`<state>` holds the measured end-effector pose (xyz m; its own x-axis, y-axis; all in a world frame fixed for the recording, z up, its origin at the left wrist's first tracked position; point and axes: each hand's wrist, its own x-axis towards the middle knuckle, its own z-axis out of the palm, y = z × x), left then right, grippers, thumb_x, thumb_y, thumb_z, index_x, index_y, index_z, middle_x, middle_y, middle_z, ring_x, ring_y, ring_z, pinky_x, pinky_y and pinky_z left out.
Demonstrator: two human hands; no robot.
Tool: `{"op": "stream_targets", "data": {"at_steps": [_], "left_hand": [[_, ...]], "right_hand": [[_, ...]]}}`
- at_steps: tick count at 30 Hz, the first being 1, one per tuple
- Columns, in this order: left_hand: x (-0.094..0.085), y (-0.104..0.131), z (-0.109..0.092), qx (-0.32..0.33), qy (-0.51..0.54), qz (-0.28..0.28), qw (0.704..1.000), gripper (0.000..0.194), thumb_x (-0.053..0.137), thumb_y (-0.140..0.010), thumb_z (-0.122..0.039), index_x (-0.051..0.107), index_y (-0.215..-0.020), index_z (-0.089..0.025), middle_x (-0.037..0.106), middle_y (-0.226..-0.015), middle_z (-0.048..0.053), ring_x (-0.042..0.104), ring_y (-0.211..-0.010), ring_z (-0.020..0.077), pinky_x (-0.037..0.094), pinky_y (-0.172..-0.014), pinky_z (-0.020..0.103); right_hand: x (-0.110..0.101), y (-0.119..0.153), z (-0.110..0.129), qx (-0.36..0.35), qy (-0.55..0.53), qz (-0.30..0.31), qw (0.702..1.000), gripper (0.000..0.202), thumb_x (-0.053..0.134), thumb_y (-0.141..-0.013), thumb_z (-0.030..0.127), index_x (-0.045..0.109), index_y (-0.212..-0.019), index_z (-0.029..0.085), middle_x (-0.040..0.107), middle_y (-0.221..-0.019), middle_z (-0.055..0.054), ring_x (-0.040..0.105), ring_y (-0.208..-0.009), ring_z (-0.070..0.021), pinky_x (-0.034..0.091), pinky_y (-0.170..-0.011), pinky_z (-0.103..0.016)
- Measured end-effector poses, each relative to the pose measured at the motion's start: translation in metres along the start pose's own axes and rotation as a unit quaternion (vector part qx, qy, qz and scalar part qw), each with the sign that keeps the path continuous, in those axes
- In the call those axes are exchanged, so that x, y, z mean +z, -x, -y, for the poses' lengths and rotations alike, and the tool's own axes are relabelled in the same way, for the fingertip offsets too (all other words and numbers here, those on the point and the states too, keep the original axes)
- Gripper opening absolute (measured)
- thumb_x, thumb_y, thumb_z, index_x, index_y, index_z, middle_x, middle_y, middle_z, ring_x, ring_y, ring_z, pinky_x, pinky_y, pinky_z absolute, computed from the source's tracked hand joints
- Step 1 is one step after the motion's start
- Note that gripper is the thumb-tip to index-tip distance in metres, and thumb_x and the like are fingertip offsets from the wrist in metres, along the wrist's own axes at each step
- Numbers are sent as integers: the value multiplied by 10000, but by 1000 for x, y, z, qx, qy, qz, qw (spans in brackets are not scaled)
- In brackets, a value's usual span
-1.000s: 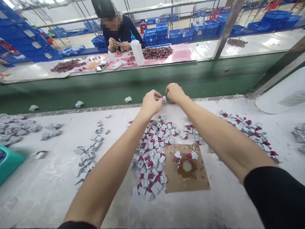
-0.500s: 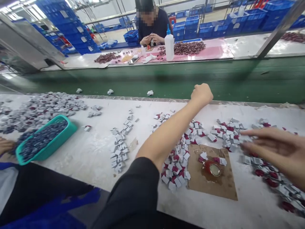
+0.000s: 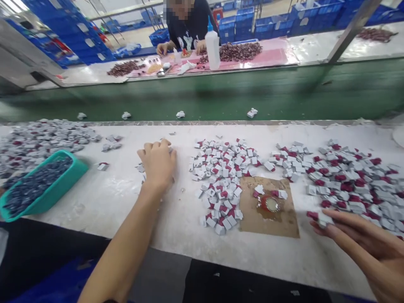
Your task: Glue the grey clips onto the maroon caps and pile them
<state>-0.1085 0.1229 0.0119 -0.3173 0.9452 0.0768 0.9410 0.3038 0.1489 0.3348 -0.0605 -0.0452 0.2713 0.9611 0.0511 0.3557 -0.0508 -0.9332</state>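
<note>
My left hand (image 3: 158,163) is over the small column of grey pieces left of centre, its fingers spread and bent down on them; part of the column is hidden beneath it. Between the thumb and fingers of my right hand (image 3: 356,240) is a grey piece (image 3: 324,219) with a dark red part on its left. A brown cardboard square (image 3: 268,225) lies between my hands, bearing a round red-rimmed cap (image 3: 271,204) in wet liquid and a couple of grey-and-red pieces. Left of the cardboard spreads a pile of grey-and-red pieces (image 3: 221,168); another pile (image 3: 356,176) is beyond my right hand.
A teal basket (image 3: 67,179) of dark blue pieces stands at the left, near a large grey pile (image 3: 47,141). Spaced grey pieces lie on the green belt (image 3: 214,94). Across it, a person sits behind a white bottle (image 3: 213,50) and brown piles.
My left hand has moved from the belt's edge back and left to the grey column. A grey piece now lies on the belt there. My right hand has come nearer, holding a piece clear of the pile.
</note>
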Motion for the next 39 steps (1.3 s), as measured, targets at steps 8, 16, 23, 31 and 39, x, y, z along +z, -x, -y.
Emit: {"op": "stream_targets", "data": {"at_steps": [8,16,23,31,39], "left_hand": [[-26,29,-6,61,57,60,995,209,585,-1057,-374,760,-1076,-261,812,-1173,92,754,-1087,354,597,-1060,518],[-19,85,7,60,101,99,988,160,670,-950,-444,745,-923,-305,828,-1029,57,762,-858,327,591,-839,448],[-3,110,15,14,150,99,984,360,743,-844,-580,784,-1077,-309,858,-1060,74,813,-955,363,629,-825,448],[6,123,12,-10,232,26,972,319,818,-849,-542,828,-1037,-283,884,-1080,51,844,-976,328,685,-820,429],[-5,155,-69,95,540,128,827,166,953,-970,-327,884,-1116,-285,870,-995,5,850,-901,212,739,-812,313]], "right_hand": [[42,-13,50,-30,-13,38,999,157,892,-1055,390,963,-1193,370,930,-1211,-32,913,-1092,-254,776,-906,-289],[63,-8,46,9,-119,56,991,133,905,-1039,304,961,-1157,326,940,-1153,-30,934,-1031,-251,796,-917,-318],[66,-5,40,8,-109,53,993,176,893,-1037,274,960,-1185,340,946,-1170,-16,936,-1051,-237,788,-926,-292],[66,-5,46,-8,-113,43,993,223,867,-1028,197,956,-1164,349,943,-1147,1,933,-1037,-218,784,-926,-277],[58,-9,58,28,-225,62,972,209,873,-1115,388,938,-1308,436,934,-1259,11,904,-1203,-221,747,-1069,-312]]}}
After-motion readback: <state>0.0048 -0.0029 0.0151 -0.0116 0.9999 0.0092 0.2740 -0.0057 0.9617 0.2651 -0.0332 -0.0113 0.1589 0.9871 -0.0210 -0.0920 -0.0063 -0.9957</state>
